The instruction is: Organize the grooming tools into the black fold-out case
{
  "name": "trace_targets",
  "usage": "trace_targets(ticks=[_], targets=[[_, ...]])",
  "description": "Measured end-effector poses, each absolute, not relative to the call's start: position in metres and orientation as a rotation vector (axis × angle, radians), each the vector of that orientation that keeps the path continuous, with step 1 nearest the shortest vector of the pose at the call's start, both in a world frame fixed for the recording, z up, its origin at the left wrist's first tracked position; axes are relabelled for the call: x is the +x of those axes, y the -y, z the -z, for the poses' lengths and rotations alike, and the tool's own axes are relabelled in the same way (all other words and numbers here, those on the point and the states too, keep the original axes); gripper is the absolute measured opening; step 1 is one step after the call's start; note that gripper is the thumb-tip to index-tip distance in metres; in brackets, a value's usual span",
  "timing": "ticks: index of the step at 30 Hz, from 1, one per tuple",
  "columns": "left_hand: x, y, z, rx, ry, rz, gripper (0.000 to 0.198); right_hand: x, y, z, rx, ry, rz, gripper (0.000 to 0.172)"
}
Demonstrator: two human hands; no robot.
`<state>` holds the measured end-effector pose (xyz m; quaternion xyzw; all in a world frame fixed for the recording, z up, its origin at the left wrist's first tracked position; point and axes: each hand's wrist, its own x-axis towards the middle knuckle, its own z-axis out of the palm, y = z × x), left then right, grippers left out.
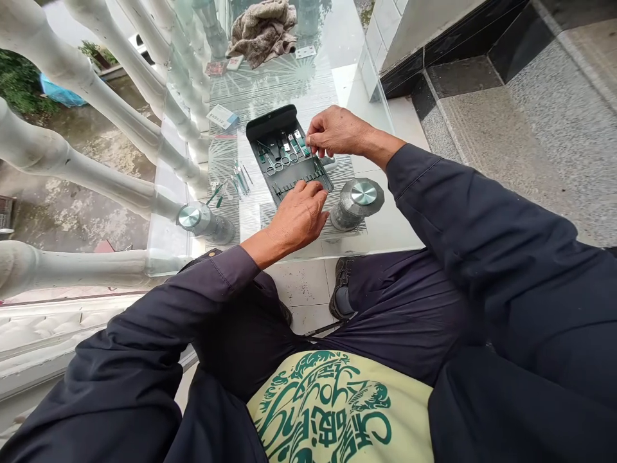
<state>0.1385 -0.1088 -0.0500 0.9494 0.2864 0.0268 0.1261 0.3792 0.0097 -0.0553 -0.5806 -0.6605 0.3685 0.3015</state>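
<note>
An open dark manicure case (pixel 287 157) lies on a glass table (pixel 308 83), with small scissors, clippers and other tools strapped inside. My left hand (pixel 299 215) rests on the case's near edge, fingers curled down and pressing on it. My right hand (pixel 333 132) hovers over the case's right side, fingertips pinched together over a small tool I cannot make out. Several loose green-handled tools (pixel 235 180) lie on the glass just left of the case.
Two metal table-leg caps (pixel 364 193) (pixel 189 217) show through the glass near the front edge. A crumpled brown cloth (pixel 264 29) and small cards (pixel 222 117) lie further back. A white balustrade (pixel 96 173) runs along the left. Stone steps (pixel 506 116) rise at right.
</note>
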Motion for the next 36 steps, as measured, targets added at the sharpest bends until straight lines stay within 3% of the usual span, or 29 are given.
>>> trace_targets(ticks=[11,21,26,36], targets=[[0.139,0.109,0.048,2.774,-0.828,-0.074,0.039,0.373,-0.004,0.071,-1.572,1.72,-0.882,0.035],[0.138,0.109,0.048,2.787,-0.827,-0.081,0.04,0.372,0.008,0.069,-1.599,1.971,-0.605,0.021],[0.137,0.107,0.051,2.807,-0.844,-0.091,0.035,0.371,0.014,0.066,-1.603,2.046,-0.59,0.029],[0.137,0.107,0.056,2.812,-0.85,-0.098,0.036,0.379,0.027,0.068,-1.579,2.083,-0.643,0.016]])
